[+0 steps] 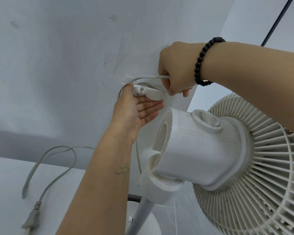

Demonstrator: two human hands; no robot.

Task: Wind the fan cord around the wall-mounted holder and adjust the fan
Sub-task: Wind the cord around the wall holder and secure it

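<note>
- Pale grey wall (58, 65) fills the background; a small white plastic wall-mounted holder (148, 94) sits on it, just left of the white pedestal fan (210, 150).
- Grey fan cord (143, 79) loops over the holder's top, running left to right.
- Right hand (176, 68), nearer the free run, clenches the cord just right of the holder.
- Left hand (136, 111), fingers straight, cups the holder from below.
- Slack and plug (31, 217) trail far left on the floor.

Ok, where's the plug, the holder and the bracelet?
plug (31, 219): head view, on its grey body.
holder (149, 94): head view, on its white front.
bracelet (199, 65): head view, on the black beads at the right wrist.
</note>
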